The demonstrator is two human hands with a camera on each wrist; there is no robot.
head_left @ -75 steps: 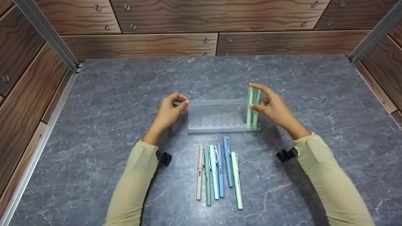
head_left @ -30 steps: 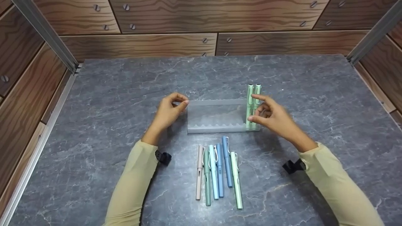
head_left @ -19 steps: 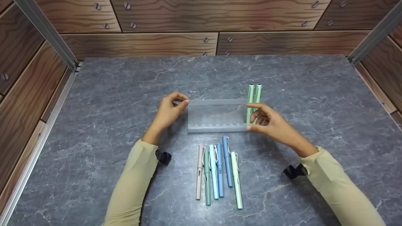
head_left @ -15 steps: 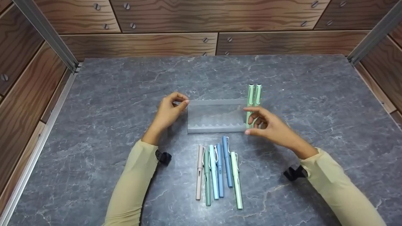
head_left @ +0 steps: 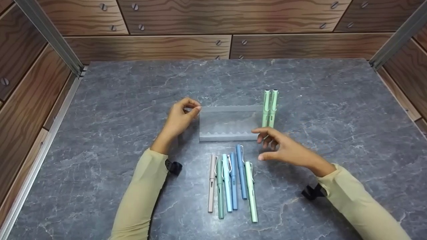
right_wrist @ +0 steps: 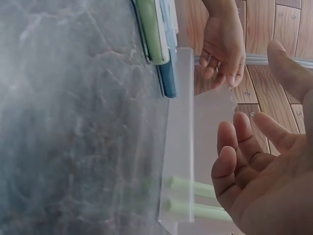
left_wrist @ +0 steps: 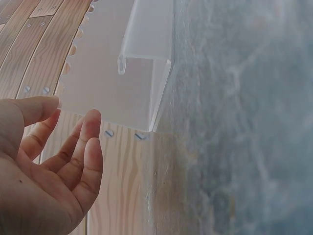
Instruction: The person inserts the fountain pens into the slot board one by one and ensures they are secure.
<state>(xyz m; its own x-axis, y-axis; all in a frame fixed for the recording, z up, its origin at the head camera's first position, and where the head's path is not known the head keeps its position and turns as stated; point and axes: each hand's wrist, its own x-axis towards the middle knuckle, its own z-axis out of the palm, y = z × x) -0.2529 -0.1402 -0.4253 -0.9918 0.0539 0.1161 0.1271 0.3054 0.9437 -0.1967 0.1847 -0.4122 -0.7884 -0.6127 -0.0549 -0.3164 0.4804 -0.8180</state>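
A clear plastic pen stand (head_left: pixel 230 121) with scalloped edges is upright at mid-table. My left hand (head_left: pixel 180 116) pinches its upper left corner between thumb and index finger; the left wrist view shows the fingertips at the edge of the stand (left_wrist: pixel 105 73). Two light green pens (head_left: pixel 266 106) lean side by side in the rightmost slots. In front of them is my right hand (head_left: pixel 283 146), holding nothing, thumb apart from its fingers; it hides the pens' lower ends in the head view. A loose light green pen (head_left: pixel 251 193) lies just left of and below the right thumb.
Left of that pen lie two blue pens (head_left: pixel 241 173), a pale blue pen (head_left: pixel 227 183), a dark green pen (head_left: pixel 220 190) and a beige pen (head_left: pixel 211 186) on the grey marbled table (head_left: pixel 133 83). Wood-patterned panels (head_left: pixel 150 46) enclose the back and sides.
My right hand has let go of the light green pen at the stand's right end and come down toward the loose pens, its thumb and fingers spreading. My left hand has stayed put.
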